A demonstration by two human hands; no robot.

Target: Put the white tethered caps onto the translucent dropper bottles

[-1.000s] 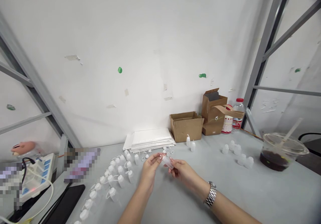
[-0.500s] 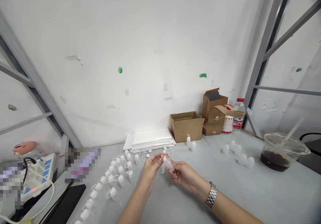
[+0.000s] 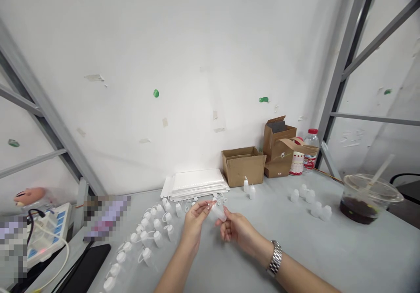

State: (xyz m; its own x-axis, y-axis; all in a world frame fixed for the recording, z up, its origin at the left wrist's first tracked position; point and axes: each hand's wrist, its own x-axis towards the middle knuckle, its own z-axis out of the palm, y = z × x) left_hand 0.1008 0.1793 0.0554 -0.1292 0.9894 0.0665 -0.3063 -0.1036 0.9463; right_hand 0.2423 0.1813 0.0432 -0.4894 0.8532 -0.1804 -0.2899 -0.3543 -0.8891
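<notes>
A small translucent plastic squeeze bottle (image 3: 219,213) is tilted in the air above the table, between both hands. My left hand (image 3: 196,221) pinches its white cap end with thumb and fingertips. With thumb and curled fingers, my right hand (image 3: 236,229) grips the bottle's body from the other side. Left of my hands, rows of similar capped bottles (image 3: 158,238) stand upright, with strap loops at their caps. A few loose white cap pieces (image 3: 220,202) lie just beyond my fingertips. Two bottles with pointed tips (image 3: 252,192) stand in front of the cardboard box.
Behind lie a stack of white sheets (image 3: 197,181), an open cardboard box (image 3: 244,170) and a brown paper bag (image 3: 278,153). To the right are several small bottles (image 3: 310,196) and a cup of dark drink (image 3: 361,207). A power strip (image 3: 61,227) sits at far left.
The bottle has turned slightly between my hands, and its strap no longer hangs down in view. My right fingers have shifted a little on its body.
</notes>
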